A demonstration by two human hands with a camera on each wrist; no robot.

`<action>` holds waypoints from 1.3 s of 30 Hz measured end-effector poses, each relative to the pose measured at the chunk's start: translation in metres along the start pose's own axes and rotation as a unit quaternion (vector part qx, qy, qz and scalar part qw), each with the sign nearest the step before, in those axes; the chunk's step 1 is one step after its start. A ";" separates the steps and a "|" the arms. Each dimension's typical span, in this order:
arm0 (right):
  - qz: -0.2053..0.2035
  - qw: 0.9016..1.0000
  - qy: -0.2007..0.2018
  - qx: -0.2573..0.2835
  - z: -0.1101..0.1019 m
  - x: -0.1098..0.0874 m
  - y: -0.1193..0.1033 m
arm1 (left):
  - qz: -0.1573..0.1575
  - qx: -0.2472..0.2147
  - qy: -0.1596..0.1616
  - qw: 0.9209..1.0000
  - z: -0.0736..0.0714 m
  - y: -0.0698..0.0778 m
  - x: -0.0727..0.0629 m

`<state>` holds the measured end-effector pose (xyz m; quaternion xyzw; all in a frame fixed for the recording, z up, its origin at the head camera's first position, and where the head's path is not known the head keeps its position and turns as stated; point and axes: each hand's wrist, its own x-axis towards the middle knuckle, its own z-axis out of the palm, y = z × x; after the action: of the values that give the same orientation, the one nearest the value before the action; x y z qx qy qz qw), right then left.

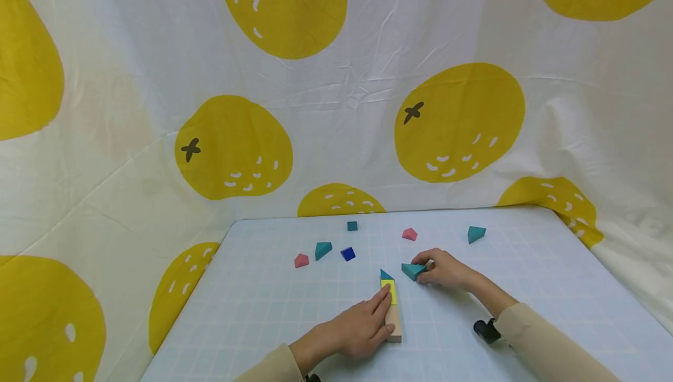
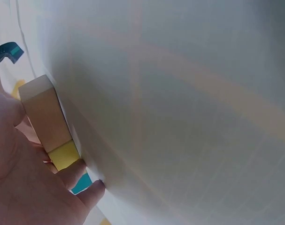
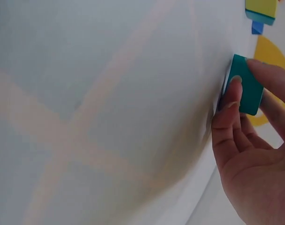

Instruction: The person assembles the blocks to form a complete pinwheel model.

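My left hand lies over a line of blocks on the table, fingers stretched out and touching it. That line has a plain wooden block nearest me, a yellow block beyond it and a small blue triangular block at the far end. The left wrist view shows the wooden block beside the thumb. To the right, my right hand pinches a teal triangular block between thumb and fingers, close to the tabletop. That teal block partly hides behind the fingers in the right wrist view.
Farther back on the table lie a teal triangular block, a dark blue block, a small teal block, two pink blocks, one left and one right, and another teal block. A fruit-patterned cloth hangs behind.
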<state>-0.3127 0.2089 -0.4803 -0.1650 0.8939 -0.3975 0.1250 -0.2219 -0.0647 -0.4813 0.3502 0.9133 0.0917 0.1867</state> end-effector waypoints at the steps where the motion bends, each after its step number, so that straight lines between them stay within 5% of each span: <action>1: 0.001 1.000 -0.001 0.002 0.001 0.001 -0.001 | 0.000 0.001 0.000 1.000 0.000 0.000 0.000; 22: -0.058 0.998 -0.023 0.009 0.021 0.015 -0.019 | 0.003 0.008 0.001 1.000 0.001 -0.001 0.002; 39: -0.052 0.998 -0.031 0.002 0.026 0.018 -0.028 | -0.002 0.009 0.004 1.000 0.002 -0.001 0.002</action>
<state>-0.3144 0.1668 -0.4781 -0.2236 0.8789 -0.4002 0.1319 -0.2232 -0.0637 -0.4843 0.3500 0.9154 0.0840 0.1800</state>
